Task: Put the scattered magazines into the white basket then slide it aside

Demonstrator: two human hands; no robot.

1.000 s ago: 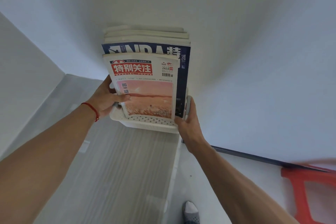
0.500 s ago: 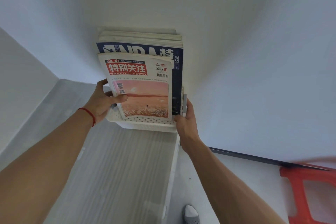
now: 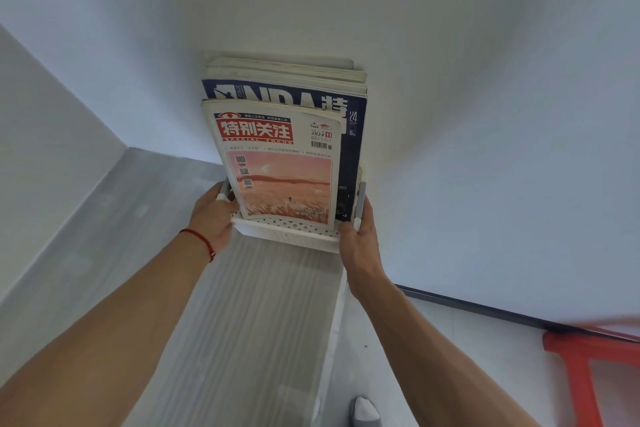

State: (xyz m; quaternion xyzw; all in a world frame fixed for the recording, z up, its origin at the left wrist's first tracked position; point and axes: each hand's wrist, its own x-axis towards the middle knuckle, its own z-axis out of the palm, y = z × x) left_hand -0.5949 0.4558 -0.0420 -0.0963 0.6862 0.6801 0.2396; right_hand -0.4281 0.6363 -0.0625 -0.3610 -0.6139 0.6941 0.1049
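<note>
Left hand (image 3: 215, 218) and right hand (image 3: 358, 236) grip opposite ends of the white basket (image 3: 294, 236), fingers curled round its rim. Left thumb has come off the magazines (image 3: 280, 163); basket unchanged at frame centre on the desk (image 3: 242, 322).

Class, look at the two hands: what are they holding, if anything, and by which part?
Both hold the white basket: left hand on its left end, right hand on its right end.

You can read "特别关注", "SPECIAL FOCUS" and "2024 11" on the front magazine (image 3: 277, 163); the dark blue magazine (image 3: 348, 135) behind shows "NBA特", "ISSUE", "24".
</note>
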